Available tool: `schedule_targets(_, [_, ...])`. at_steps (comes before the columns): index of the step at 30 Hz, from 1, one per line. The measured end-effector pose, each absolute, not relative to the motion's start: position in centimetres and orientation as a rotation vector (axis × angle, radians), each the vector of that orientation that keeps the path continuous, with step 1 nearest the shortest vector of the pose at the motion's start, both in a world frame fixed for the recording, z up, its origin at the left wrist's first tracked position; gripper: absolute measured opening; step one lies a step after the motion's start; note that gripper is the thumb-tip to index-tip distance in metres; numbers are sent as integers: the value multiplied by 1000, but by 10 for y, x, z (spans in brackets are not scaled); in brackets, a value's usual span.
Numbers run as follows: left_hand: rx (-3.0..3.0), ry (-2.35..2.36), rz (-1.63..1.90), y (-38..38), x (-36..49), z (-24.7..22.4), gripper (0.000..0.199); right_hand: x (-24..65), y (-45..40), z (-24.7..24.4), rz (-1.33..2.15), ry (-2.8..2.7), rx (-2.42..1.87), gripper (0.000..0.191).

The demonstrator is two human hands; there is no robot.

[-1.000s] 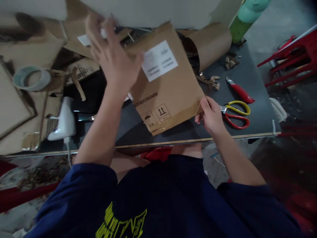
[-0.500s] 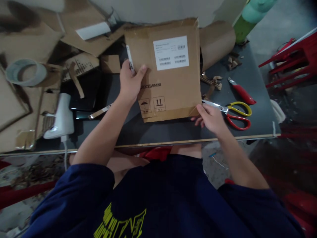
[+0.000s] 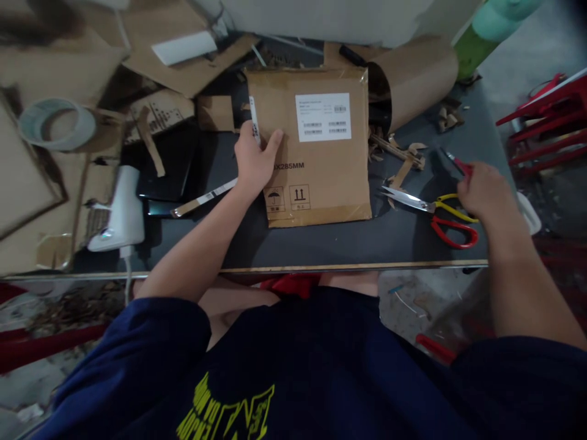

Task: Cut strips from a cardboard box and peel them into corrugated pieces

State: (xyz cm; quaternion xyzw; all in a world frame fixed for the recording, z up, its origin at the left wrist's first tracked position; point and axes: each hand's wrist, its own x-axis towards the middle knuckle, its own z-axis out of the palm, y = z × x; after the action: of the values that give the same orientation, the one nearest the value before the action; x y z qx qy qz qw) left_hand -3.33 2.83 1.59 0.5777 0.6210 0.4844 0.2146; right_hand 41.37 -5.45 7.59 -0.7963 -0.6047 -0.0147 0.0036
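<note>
My left hand (image 3: pixel 257 159) grips the left edge of a flat cardboard box (image 3: pixel 328 177), thumb on top and fingers over the side. The box carries a white barcode label (image 3: pixel 323 117) and printed symbols, and it rests low over the dark tabletop. Off to the right, my right hand (image 3: pixel 488 189) is closed around the red handle of a utility knife (image 3: pixel 458 162), its blade end pointing up and left. Scissors (image 3: pixel 433 208) with one yellow and one red handle lie just left of that hand, partly covered by it.
A cardboard tube (image 3: pixel 419 82) lies behind the box, near a green bottle (image 3: pixel 490 40). At left are a tape roll (image 3: pixel 57 125), a white power strip (image 3: pixel 123 208) and cardboard pieces (image 3: pixel 215 114). Torn scraps (image 3: pixel 408 156) lie right of the box. The table's front edge (image 3: pixel 348 266) runs close to my body.
My right hand has let go of the box's lower right corner, moved right and taken hold of the utility knife. The box has been lowered, still in my left hand.
</note>
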Motion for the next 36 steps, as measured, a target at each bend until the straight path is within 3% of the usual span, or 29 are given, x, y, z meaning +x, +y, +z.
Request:
schedule_targets(5, [1620,1723,1283,28,-34,13,81,362,-79,107,-134,-1831,-2236,50])
schedule_targets(8, [1598,1713,1226,30,-35,12,82,310,-100,116,153,-2392,-1830,41])
schedule_targets(14, [1720,1685,1015,29,-37,14,99,232,-113,103,92,-2846,-1366,33])
schedule_targets(25, [1718,1669,997,35,-33,8,80,211,-106,105,-123,-3092,-1226,32])
schedule_targets(36, [1754,1659,956,35,-32,15,83,206,-101,120,-96,-3225,-1242,31])
